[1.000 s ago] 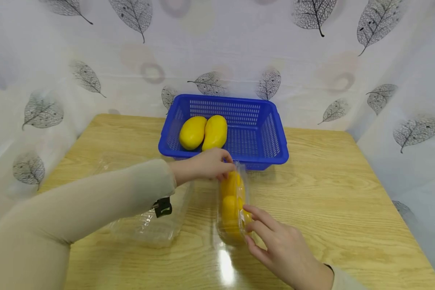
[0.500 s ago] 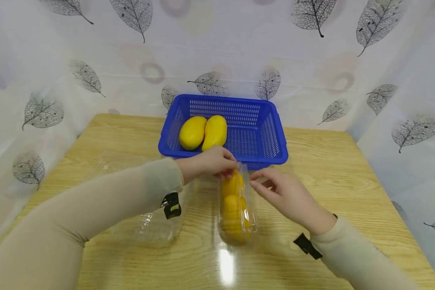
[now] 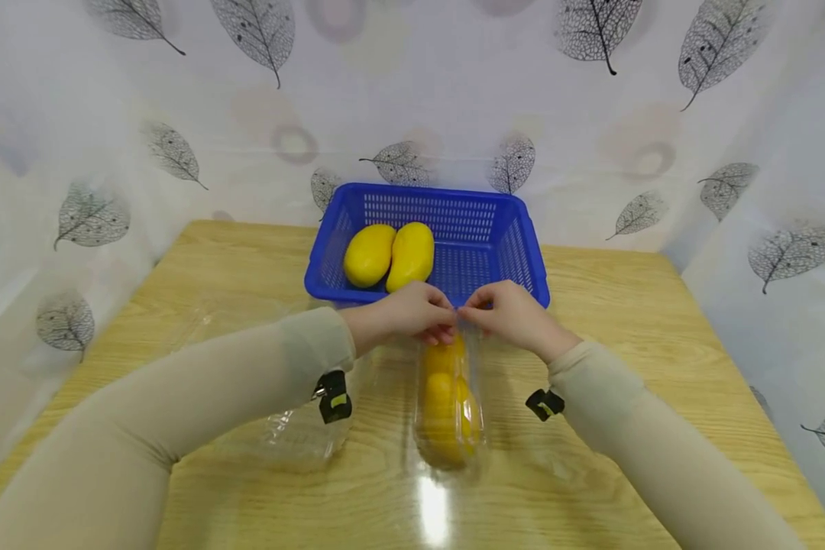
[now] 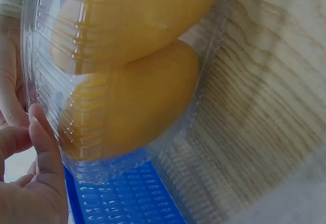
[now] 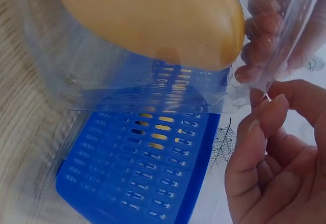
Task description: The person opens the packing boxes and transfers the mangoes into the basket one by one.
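Note:
A clear plastic clamshell box (image 3: 450,457) stands on its edge in the middle of the table, its long side running away from me. Yellow mangoes (image 4: 137,102) show through its wall. At the box's far end my left hand (image 3: 418,309) pinches the rim between thumb and fingers. Right beside it, my right hand (image 3: 512,315) pinches the same rim near the corner. In the right wrist view the thumb and index finger of the right hand (image 5: 277,152) meet on the plastic edge. The left hand's fingers partly show behind the clear wall there.
Behind the box stands a blue plastic basket (image 3: 538,263) with two mangoes (image 3: 370,256) in its left half. Another clear plastic container (image 3: 292,439) lies on the wooden table (image 3: 632,367) to the left, partly under my left forearm. A leaf-patterned curtain (image 3: 447,92) surrounds the table.
My right hand has moved from the box's near right side up to its far end, and now pinches the rim. The left hand has kept its place there.

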`<act>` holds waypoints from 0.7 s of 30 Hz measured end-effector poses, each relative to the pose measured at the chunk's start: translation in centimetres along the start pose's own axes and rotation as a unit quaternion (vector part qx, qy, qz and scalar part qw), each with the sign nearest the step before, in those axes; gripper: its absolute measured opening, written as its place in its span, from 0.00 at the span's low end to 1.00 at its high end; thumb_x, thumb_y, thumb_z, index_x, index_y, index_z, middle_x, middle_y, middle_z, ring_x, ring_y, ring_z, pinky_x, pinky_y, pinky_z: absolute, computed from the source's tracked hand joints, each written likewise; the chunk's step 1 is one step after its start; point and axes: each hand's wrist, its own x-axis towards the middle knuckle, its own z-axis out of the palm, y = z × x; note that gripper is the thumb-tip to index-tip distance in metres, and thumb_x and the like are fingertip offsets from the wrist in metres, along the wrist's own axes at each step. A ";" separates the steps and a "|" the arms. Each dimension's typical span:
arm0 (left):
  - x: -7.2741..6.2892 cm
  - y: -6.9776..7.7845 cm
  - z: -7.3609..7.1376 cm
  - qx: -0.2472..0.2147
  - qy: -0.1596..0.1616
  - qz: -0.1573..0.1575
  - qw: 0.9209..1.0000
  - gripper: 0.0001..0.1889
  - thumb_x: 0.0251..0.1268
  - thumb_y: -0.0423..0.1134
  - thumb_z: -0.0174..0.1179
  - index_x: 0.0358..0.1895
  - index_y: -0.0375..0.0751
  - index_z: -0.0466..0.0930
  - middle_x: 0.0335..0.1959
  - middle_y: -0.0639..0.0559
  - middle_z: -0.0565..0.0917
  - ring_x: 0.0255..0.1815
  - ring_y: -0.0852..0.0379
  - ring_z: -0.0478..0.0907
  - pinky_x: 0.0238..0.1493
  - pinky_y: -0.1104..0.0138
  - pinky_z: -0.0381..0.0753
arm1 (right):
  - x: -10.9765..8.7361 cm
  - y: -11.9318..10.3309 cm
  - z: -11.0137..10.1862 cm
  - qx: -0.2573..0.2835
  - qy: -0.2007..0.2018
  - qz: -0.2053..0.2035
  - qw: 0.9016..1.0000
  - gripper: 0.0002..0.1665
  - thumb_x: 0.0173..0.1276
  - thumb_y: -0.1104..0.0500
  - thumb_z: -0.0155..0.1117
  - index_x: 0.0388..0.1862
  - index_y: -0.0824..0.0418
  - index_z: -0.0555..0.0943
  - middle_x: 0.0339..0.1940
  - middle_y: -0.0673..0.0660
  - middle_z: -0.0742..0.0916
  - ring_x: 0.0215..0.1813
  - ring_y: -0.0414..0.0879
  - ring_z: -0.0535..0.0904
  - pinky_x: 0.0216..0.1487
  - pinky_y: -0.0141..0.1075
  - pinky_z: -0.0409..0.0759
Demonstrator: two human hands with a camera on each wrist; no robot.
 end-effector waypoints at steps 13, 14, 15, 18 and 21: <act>0.3 0.0 0.2 -0.006 0.009 -0.008 1.000 0.08 0.67 0.35 0.53 0.38 0.31 0.77 0.30 0.44 0.82 0.24 0.58 0.79 0.28 0.69 0.80 | 0.3 -0.3 -0.4 0.014 -0.022 0.015 1.000 0.13 0.67 0.58 0.58 0.33 0.67 0.83 0.23 0.59 0.82 0.24 0.44 0.72 0.27 0.35 0.72; 0.3 0.0 0.2 -0.005 0.009 -0.009 1.000 0.08 0.67 0.35 0.53 0.38 0.31 0.77 0.30 0.44 0.82 0.24 0.58 0.79 0.28 0.70 0.80 | 0.3 -0.3 -0.4 0.015 -0.021 0.014 1.000 0.12 0.67 0.58 0.58 0.33 0.66 0.83 0.24 0.59 0.82 0.24 0.44 0.73 0.27 0.35 0.72; 0.3 0.0 0.2 -0.005 0.010 -0.010 1.000 0.08 0.67 0.35 0.53 0.38 0.31 0.77 0.29 0.44 0.82 0.24 0.58 0.78 0.28 0.70 0.80 | 0.3 -0.3 -0.3 0.015 -0.020 0.014 1.000 0.12 0.67 0.58 0.58 0.33 0.66 0.83 0.24 0.58 0.82 0.24 0.44 0.73 0.28 0.35 0.73; 0.4 0.1 0.2 -0.002 0.013 -0.013 1.000 0.09 0.67 0.35 0.53 0.39 0.30 0.77 0.29 0.45 0.81 0.23 0.58 0.78 0.27 0.70 0.79 | 0.4 -0.3 -0.3 0.016 -0.019 0.011 1.000 0.11 0.67 0.58 0.58 0.33 0.65 0.83 0.24 0.57 0.83 0.25 0.44 0.73 0.29 0.35 0.73; 0.5 0.1 0.3 0.000 0.017 -0.018 1.000 0.10 0.67 0.35 0.53 0.40 0.29 0.76 0.28 0.45 0.81 0.23 0.58 0.78 0.26 0.71 0.79 | 0.4 -0.2 -0.3 0.022 -0.019 0.013 0.999 0.11 0.67 0.58 0.58 0.33 0.65 0.83 0.25 0.55 0.83 0.27 0.45 0.74 0.30 0.35 0.74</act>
